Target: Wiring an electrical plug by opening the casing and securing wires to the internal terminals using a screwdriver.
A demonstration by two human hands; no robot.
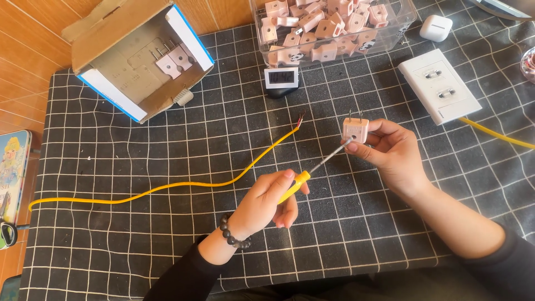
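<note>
The left hand [267,203] is closed around the yellow plastic handle of a thin metal screwdriver [312,170], with the thumb on top of the handle. The shaft goes up and to the right, and its tip meets the face of a small pale pink two-pin plug [355,131]. The right hand [390,153] holds this plug between thumb and fingers, above the mat — the two metal pins point up and away from the person.

Under both hands lies a black cloth mat with a white grid pattern [139,234]. A long yellow cable [184,184] runs across the mat from the left edge to a bare end near the middle, well apart from the plug. Further away stand an open cardboard box with blue edges [111,53], a clear plastic container full of pink plugs [334,28] and a white wall socket plate [439,85].
</note>
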